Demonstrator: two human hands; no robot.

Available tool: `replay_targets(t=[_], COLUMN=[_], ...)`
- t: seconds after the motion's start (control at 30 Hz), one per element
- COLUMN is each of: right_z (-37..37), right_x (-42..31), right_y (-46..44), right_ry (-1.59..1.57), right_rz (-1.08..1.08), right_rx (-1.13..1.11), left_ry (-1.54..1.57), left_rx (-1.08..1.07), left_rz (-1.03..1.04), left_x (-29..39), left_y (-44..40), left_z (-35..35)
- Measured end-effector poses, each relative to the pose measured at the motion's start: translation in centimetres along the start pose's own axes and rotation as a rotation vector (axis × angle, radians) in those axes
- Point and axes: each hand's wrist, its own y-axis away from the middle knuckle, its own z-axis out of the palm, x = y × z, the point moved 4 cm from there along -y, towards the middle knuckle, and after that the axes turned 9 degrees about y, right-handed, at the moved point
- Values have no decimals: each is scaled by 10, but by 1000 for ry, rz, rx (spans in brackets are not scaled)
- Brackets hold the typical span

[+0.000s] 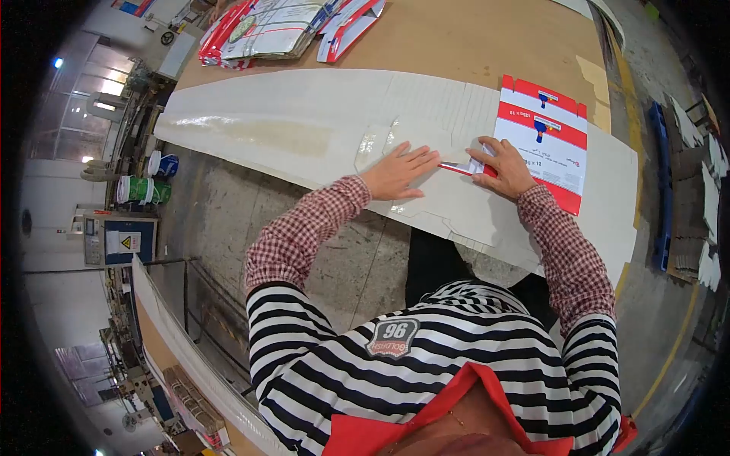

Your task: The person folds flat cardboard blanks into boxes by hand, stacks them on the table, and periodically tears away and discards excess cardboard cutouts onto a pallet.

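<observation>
On a long white sheet [258, 144], my left hand [399, 173] lies flat, palm down with fingers stretched out. Its fingertips touch a narrow red-edged flap [456, 167] between my hands. My right hand [503, 169] rests at the left edge of a flat red, white and blue printed carton [559, 163], its thumb and fingers apart. Overlapping blank white carton blanks [441, 114] fan out beyond my hands. Strips of shiny clear tape or film [369, 144] lie beside my left hand.
Strapped bundles of printed cartons [274, 26] lie at the far left of the brown board tabletop [471, 38]. Beside them is a loose folded carton [350, 30]. Buckets [141, 190] stand on the floor at left. Blue pallets [660, 182] with stacked sheets are at right.
</observation>
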Motion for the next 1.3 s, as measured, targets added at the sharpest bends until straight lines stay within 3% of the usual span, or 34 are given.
replay_targets(t=[0.13, 0.23, 0.33, 0.43, 0.53, 0.63, 0.73, 0.87, 0.97, 1.07, 1.17, 1.23, 1.3], right_z=[3, 5, 11, 13, 14, 14, 16, 15, 13, 13, 10, 7, 6], right_x=[1, 2, 4, 6, 5, 6, 5, 6, 5, 3, 4, 3, 2], right_y=[1, 1, 2, 2, 4, 4, 3, 6, 4, 7, 6, 10, 10], right_ry=[29, 23, 33, 62, 51, 37, 51, 51, 32, 63, 23, 9, 76], right_rz=[-11, 13, 3, -24, -25, -2, -11, -10, 0, -12, -58, -98, -115], right_rx=[10, -5, 7, 50, 35, 22, 40, 50, 20, 48, 131, 187, -29], left_ry=[56, 279, 359, 740, 1344, 1660, 1422, 1357, 1415, 1347, 738, 378, 260], left_rx=[-257, 205, 816, 1299, 1548, 1293, 1323, 1380, 1263, 1363, 1095, 650, 343], left_rz=[-96, -478, -793, -1088, -1220, -1080, -1265, -1183, -1133, -1185, -827, -256, -132], left_x=[-50, -61, -40, -19, -21, -47, -45, -38, -35, -41, -20, -4, 14], left_y=[19, 14, 7, 4, 1, 10, 12, 0, -8, -4, -26, -63, -90], left_z=[16, 7, 18, 42, 55, 61, 61, 53, 47, 58, 40, 39, 31])
